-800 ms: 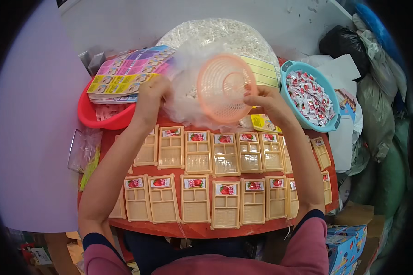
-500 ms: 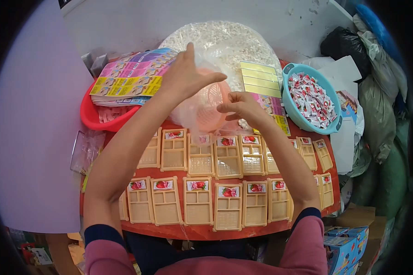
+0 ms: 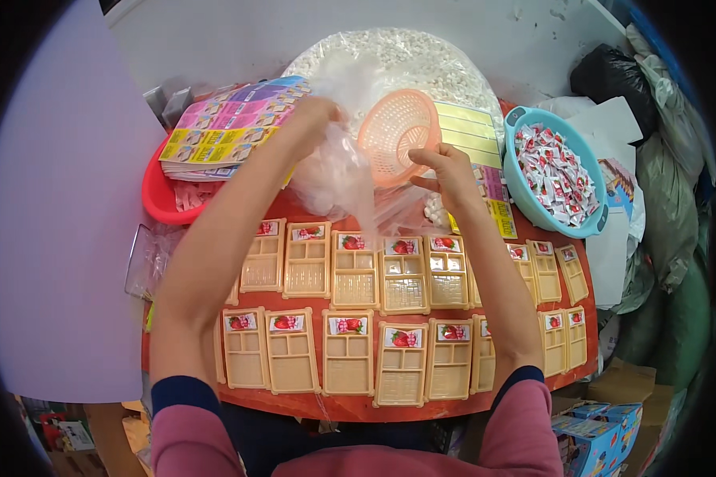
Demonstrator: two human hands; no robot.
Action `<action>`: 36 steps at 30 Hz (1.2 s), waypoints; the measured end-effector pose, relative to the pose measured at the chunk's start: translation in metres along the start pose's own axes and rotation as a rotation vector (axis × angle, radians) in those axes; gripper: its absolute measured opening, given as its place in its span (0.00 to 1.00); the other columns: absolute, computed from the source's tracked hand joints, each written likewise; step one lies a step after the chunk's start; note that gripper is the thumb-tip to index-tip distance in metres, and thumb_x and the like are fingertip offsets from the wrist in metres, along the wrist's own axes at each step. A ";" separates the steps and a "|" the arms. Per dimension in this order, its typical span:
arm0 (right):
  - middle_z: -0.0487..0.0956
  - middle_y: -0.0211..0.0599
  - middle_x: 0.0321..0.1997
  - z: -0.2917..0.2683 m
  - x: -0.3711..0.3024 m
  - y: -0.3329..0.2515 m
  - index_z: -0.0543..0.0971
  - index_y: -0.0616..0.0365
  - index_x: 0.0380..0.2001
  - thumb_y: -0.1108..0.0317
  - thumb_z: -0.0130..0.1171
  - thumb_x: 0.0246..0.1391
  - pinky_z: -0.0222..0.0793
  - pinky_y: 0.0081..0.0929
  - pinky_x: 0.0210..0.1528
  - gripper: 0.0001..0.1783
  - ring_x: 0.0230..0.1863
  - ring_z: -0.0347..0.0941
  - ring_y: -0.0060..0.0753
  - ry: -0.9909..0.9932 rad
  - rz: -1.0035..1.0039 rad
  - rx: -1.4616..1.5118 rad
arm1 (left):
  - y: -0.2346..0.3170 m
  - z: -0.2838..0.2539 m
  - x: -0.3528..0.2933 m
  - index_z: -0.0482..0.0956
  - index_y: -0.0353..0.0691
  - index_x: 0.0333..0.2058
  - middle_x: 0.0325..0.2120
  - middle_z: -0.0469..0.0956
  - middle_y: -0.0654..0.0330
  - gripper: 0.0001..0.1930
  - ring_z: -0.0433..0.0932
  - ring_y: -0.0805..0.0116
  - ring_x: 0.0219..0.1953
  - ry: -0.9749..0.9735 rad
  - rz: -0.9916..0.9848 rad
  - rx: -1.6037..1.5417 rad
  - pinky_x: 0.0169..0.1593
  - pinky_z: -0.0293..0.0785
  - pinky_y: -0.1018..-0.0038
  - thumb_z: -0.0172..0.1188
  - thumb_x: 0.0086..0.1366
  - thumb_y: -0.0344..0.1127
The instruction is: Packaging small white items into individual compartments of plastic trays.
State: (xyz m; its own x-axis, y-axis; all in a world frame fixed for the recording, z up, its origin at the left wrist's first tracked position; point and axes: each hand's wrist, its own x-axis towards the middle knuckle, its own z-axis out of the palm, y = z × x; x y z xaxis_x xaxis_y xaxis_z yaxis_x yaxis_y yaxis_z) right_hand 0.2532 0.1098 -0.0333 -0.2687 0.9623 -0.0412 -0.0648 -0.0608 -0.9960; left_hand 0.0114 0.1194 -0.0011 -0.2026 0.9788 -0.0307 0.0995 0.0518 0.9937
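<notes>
My right hand (image 3: 452, 173) pinches the rim of a pink perforated plastic basket (image 3: 386, 127), which is tilted so that its inside shows. Crumpled clear plastic bag film (image 3: 338, 171) is bunched in my left hand (image 3: 320, 119), whose fingers are mostly turned away, and hangs down beside the basket. Below both hands, two rows of beige compartment trays (image 3: 348, 362) lie on the red table (image 3: 298, 409). Small strawberry-printed packets (image 3: 346, 325) sit in the top compartments of the trays.
At left, a red basin (image 3: 157, 191) carries stacked printed card sheets (image 3: 231, 131). A blue basin (image 3: 517, 171) full of small packets stands at right. Behind is a large clear bag of white pieces (image 3: 422, 60). Yellow-striped sheets (image 3: 469, 131) lie beside the basket.
The pink basket has moved right and up, out of the plastic film, with my right hand at its rim. My left hand has closed on the film and lowered slightly.
</notes>
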 end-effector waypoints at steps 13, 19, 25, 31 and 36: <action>0.73 0.49 0.33 0.076 0.067 0.010 0.76 0.65 0.18 0.62 0.63 0.33 0.71 0.35 0.36 0.15 0.35 0.73 0.42 0.150 -0.386 -0.744 | 0.061 -0.061 -0.053 0.64 0.43 0.22 0.13 0.59 0.68 0.05 0.59 0.77 0.14 -0.301 0.163 -0.656 0.18 0.60 0.77 0.42 0.56 0.29; 0.73 0.55 0.31 0.107 0.116 0.023 0.78 0.63 0.21 0.58 0.60 0.34 0.70 0.38 0.36 0.17 0.33 0.73 0.50 0.402 -0.427 -0.825 | 0.112 -0.063 -0.047 0.63 0.44 0.21 0.12 0.57 0.70 0.05 0.56 0.79 0.14 -0.341 0.292 -0.644 0.17 0.56 0.81 0.45 0.54 0.30; 0.77 0.48 0.26 0.137 0.096 0.028 0.75 0.61 0.34 0.61 0.59 0.39 0.72 0.36 0.28 0.19 0.30 0.75 0.48 0.258 -0.373 -0.330 | 0.104 0.028 -0.002 0.64 0.43 0.18 0.11 0.60 0.67 0.06 0.61 0.76 0.14 -0.284 0.320 -0.720 0.20 0.63 0.79 0.48 0.52 0.28; 0.72 0.35 0.28 0.127 0.090 0.026 0.68 0.56 0.44 0.59 0.51 0.55 0.72 0.31 0.23 0.17 0.23 0.73 0.35 -0.030 -0.070 0.556 | 0.095 0.045 0.006 0.64 0.42 0.19 0.12 0.60 0.66 0.05 0.60 0.75 0.14 -0.543 0.257 -0.644 0.19 0.60 0.78 0.47 0.52 0.29; 0.70 0.36 0.28 0.095 0.130 0.058 0.70 0.65 0.34 0.64 0.57 0.45 0.73 0.31 0.26 0.16 0.32 0.71 0.35 0.000 0.140 0.590 | 0.100 -0.013 0.002 0.64 0.42 0.20 0.13 0.60 0.66 0.04 0.60 0.75 0.15 -0.431 0.344 -0.597 0.20 0.61 0.78 0.46 0.52 0.29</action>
State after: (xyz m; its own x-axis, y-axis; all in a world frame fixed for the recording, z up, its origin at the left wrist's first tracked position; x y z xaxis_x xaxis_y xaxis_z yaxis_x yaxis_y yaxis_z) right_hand 0.1234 0.2058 -0.0895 -0.3133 0.9346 -0.1685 -0.5510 -0.3235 -0.7692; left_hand 0.0080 0.1235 0.0998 0.1497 0.9174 0.3687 -0.4729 -0.2610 0.8415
